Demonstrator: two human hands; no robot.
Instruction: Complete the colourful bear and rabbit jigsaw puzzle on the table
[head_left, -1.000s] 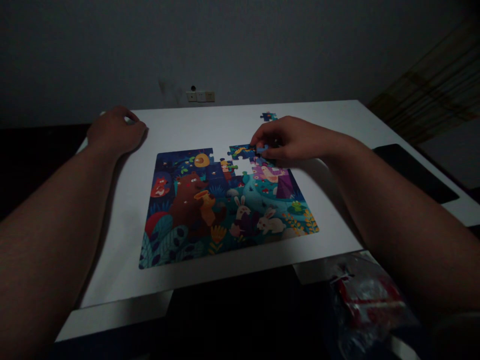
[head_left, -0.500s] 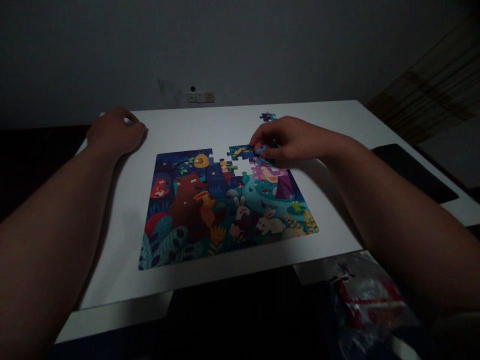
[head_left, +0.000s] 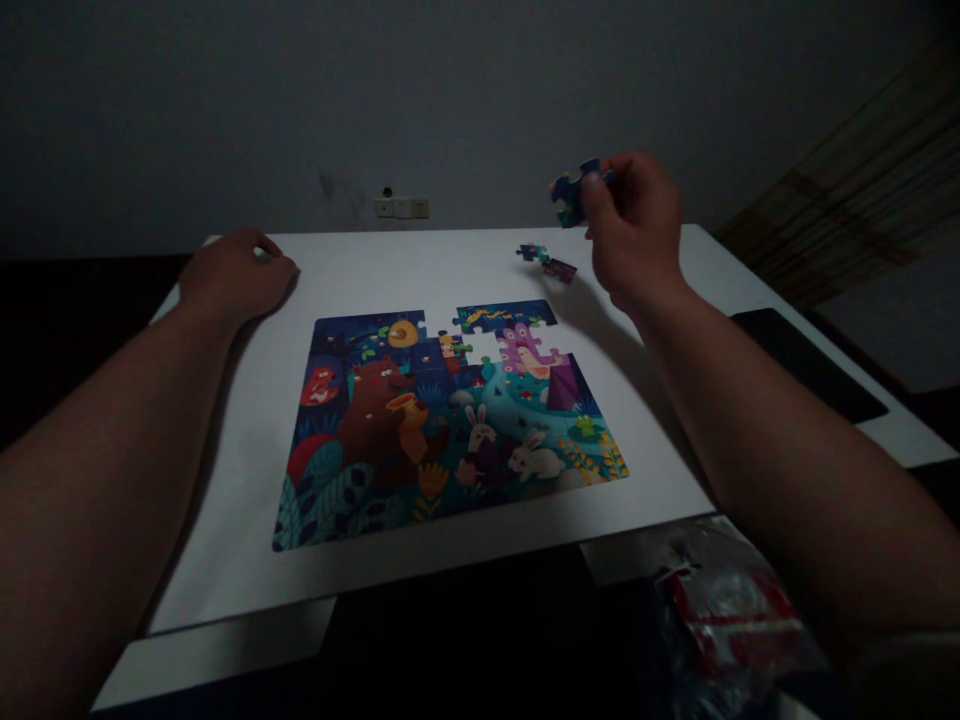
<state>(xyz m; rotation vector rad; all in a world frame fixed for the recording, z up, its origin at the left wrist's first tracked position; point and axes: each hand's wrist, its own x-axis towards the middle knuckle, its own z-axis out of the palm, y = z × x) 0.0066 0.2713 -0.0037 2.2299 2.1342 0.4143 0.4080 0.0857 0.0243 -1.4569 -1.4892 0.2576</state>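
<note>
My right hand (head_left: 637, 225) is raised above the far right part of the table, its thumb and fingers pinching a dark blue puzzle piece (head_left: 571, 195). Below it on the tabletop lie two loose pieces, a blue-teal puzzle piece (head_left: 532, 252) and a purplish puzzle piece (head_left: 559, 271). The jigsaw puzzle (head_left: 390, 440), a forest scene with a bear and rabbits, lies flat, with gaps at its top edge, centre and upper right. At the far left my left hand (head_left: 236, 275) rests on the table in a loose curl, with nothing visible in it.
The white table (head_left: 247, 560) reaches toward a grey wall with sockets (head_left: 402, 208). A dark flat panel (head_left: 810, 362) lies on its right side. A clear plastic bag (head_left: 739, 610) with red contents is below the front edge.
My right hand has lifted from the puzzle's upper right, rising up and away with the piece in its fingers. A gap now shows there. My left hand stays put.
</note>
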